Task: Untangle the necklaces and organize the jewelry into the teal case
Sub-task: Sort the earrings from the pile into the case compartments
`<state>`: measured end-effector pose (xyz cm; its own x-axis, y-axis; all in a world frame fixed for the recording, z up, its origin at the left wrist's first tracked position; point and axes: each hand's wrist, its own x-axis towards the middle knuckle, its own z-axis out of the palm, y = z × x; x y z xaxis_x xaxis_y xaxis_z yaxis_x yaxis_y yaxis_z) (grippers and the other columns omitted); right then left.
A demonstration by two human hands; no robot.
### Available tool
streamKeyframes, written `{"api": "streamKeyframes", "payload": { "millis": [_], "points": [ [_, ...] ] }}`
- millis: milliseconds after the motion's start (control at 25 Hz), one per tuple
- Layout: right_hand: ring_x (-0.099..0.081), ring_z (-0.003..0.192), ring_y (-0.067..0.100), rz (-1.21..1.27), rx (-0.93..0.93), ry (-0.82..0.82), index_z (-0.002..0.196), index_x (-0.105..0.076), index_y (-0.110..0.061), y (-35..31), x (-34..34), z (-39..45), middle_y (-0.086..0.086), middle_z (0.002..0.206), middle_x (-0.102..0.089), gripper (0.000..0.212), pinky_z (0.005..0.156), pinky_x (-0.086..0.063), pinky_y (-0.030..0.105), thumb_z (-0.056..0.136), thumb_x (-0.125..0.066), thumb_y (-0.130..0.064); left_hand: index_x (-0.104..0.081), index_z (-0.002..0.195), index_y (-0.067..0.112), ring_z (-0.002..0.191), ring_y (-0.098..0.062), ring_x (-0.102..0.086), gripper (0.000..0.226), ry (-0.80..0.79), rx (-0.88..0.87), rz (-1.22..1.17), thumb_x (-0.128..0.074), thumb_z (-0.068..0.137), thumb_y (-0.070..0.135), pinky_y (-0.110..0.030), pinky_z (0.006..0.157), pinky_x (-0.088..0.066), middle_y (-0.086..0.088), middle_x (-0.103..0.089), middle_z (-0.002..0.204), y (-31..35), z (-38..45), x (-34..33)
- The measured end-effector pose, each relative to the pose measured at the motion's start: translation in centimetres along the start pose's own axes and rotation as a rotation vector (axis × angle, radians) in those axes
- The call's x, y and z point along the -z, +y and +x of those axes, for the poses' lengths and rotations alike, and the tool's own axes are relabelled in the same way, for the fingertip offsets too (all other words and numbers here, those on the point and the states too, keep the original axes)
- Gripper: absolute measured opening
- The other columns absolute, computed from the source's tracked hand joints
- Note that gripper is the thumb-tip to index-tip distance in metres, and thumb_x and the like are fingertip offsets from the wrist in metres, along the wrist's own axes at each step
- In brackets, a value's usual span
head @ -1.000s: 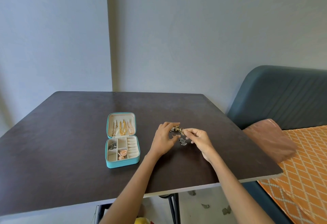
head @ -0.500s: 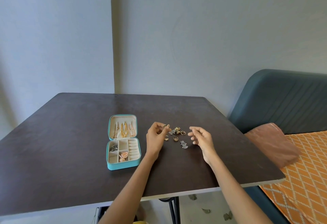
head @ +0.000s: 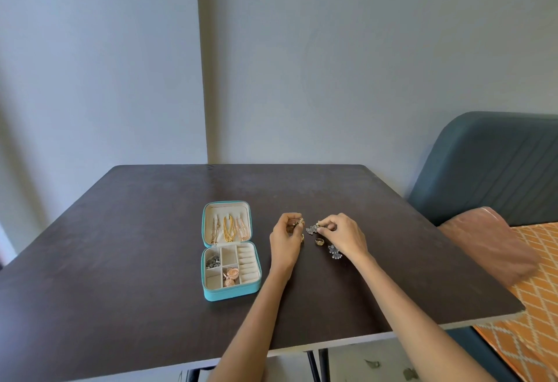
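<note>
The teal case (head: pixel 232 293) lies open on the dark table (head: pixel 126 248). Three necklaces (head: pixel 229 228) hang in its lid, and earrings sit in its lower compartments. To the right of the case, my left hand (head: pixel 285 244) pinches a small gold ring (head: pixel 299 222) at its fingertips. My right hand (head: pixel 342 235) pinches another small gold piece beside a silver flower earring (head: pixel 310 229). A gold ring (head: pixel 319 241) lies on the table between my hands. A second silver flower earring (head: pixel 334 251) lies partly under my right hand.
A teal upholstered seat back (head: pixel 495 167) stands past the table's right edge, with a brown cushion (head: pixel 489 242) and an orange patterned cover (head: pixel 537 333). Grey walls lie behind. Table legs (head: pixel 317 365) show below the front edge.
My left hand has lifted a ring from the pile. My right hand opened, then closed in on a piece next to the flower earring. The camera tipped slightly.
</note>
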<state>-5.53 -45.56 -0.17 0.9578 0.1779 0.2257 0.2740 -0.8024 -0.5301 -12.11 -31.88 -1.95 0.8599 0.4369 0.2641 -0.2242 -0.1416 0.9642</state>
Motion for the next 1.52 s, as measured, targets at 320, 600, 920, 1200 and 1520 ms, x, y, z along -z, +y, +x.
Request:
{"api": "streamKeyframes", "payload": {
  "millis": [320,600,920,1200,1520],
  "points": [
    [-0.053,0.062,0.004,0.967,-0.136,-0.060,0.087,-0.070,-0.017,-0.5,0.9,-0.8,-0.003,0.075,-0.064,0.009,0.053,-0.045,0.015,0.090,-0.062,-0.015,-0.066,0.106,0.020,0.078,-0.005,-0.059,0.021,-0.019,-0.004,0.018,-0.058,0.090,0.010,-0.010,0.070,-0.045,0.002,-0.068,0.090,-0.5,0.1,-0.1],
    [-0.062,0.069,0.017,1.141,-0.154,-0.179,0.087,-0.057,-0.006,-1.6,1.7,-2.3,0.011,0.081,-0.064,0.017,0.055,-0.054,0.022,0.095,-0.045,0.002,-0.067,0.092,0.024,0.065,-0.002,-0.057,0.019,-0.028,0.030,-0.089,-0.060,0.088,0.008,-0.012,0.060,-0.046,0.005,-0.068,0.077,0.0,-0.3,0.1],
    [-0.060,0.069,0.019,1.092,-0.318,-0.196,0.086,-0.056,-0.006,-4.2,0.5,-3.4,0.010,0.080,-0.061,0.020,0.056,-0.055,0.022,0.096,-0.042,0.004,-0.065,0.094,0.017,0.072,-0.011,-0.058,0.014,-0.125,0.070,-0.087,-0.058,0.089,0.006,-0.023,0.060,-0.048,-0.003,-0.065,0.082,0.7,-1.2,0.5],
    [-0.055,0.061,0.011,0.604,-0.097,-0.167,0.088,-0.062,-0.012,-4.1,2.4,-4.0,0.003,0.076,-0.062,0.009,0.052,-0.047,0.020,0.088,-0.057,-0.004,-0.063,0.094,0.015,0.067,-0.012,-0.058,0.015,-0.054,0.081,-0.088,-0.055,0.089,0.003,-0.021,0.060,-0.047,-0.003,-0.063,0.078,1.0,-2.3,1.1],
    [-0.053,0.055,0.000,0.235,0.201,-0.463,0.081,-0.064,-0.028,-1.9,2.6,-6.8,-0.011,0.067,-0.061,0.016,0.054,-0.045,0.016,0.075,-0.079,-0.027,-0.062,0.101,0.011,0.075,-0.014,-0.058,0.015,-0.050,0.075,-0.046,-0.056,0.090,0.003,-0.027,0.066,-0.049,-0.007,-0.064,0.086,1.7,-3.4,1.8]
  ]
}}
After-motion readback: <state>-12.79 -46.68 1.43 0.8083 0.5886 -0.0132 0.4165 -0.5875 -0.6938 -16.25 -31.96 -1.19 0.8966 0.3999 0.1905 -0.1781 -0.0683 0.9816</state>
